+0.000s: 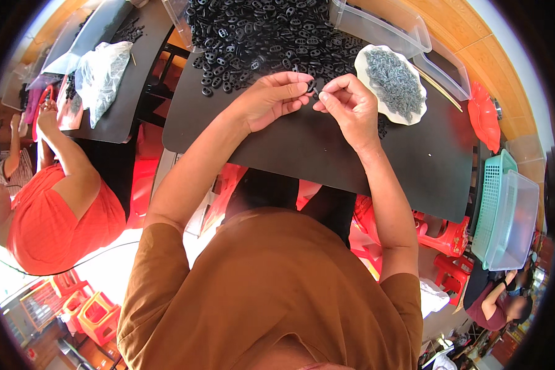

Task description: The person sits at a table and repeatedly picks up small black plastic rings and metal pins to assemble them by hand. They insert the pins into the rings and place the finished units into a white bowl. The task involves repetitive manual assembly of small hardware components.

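Note:
Over the dark table (327, 154), both my hands meet at a small black plastic piece (312, 86). My left hand (268, 102) pinches this piece between thumb and forefinger. My right hand (353, 112) is closed close beside it, thumb and fingertips pressed together; what they grip is too small to make out. Just beyond my hands spreads a large heap of black oval plastic pieces with two holes (253, 43). To the right of my right hand stands a white scalloped plate (363, 61) filled with small translucent grey pieces (396, 83).
Clear plastic bins (401, 34) stand at the far right of the table. Beyond its right edge are a red plastic dish (484, 117) and a green basket (492, 185). At left, a person in red (61, 209) works at another table with a plastic bag (102, 77).

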Available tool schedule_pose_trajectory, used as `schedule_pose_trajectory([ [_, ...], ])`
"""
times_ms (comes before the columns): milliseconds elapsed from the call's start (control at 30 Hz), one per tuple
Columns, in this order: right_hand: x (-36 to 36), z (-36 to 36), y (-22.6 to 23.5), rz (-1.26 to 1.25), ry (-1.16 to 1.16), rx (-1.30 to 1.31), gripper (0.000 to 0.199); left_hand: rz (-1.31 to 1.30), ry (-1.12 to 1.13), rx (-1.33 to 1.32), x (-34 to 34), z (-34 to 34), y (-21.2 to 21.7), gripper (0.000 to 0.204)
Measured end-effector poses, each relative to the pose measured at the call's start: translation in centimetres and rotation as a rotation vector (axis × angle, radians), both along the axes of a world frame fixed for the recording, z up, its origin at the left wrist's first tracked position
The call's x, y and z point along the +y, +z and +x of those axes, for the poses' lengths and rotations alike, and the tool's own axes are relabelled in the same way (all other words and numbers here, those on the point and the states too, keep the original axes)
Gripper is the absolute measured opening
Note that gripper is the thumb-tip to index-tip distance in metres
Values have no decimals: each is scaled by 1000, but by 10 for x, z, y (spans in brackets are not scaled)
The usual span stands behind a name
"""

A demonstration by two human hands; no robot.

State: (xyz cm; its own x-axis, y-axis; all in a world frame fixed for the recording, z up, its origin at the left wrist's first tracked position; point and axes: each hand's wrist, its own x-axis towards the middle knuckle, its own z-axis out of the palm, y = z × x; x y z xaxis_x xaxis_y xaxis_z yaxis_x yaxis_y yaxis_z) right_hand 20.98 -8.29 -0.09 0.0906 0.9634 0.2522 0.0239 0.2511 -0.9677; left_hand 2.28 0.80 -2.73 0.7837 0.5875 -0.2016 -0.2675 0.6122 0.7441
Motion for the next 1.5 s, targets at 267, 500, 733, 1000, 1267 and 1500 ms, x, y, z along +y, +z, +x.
schedule_pose_trajectory([
  [267, 1, 2, -3, -18, -41, -96, 7, 166, 108, 71, -6, 4, 2, 18],
  [500, 2, 0, -5, 20, -58, -184, 9, 395, 199, 166, -11, 5, 3, 18],
  [733, 2, -1, -1, 76, -45, -297, 10, 493, 192, 252, -12, 5, 7, 18],
  [1000, 4, -3, -13, -5, 1, -146, 8, 667, 199, 336, -10, -1, 8, 18],
  [1267, 3, -6, -12, -15, 26, -161, 8, 678, 172, 366, -12, -2, 9, 18],
  [1500, 5, -7, -18, -83, 54, -98, 7, 678, 170, 326, -12, -3, 5, 18],
])
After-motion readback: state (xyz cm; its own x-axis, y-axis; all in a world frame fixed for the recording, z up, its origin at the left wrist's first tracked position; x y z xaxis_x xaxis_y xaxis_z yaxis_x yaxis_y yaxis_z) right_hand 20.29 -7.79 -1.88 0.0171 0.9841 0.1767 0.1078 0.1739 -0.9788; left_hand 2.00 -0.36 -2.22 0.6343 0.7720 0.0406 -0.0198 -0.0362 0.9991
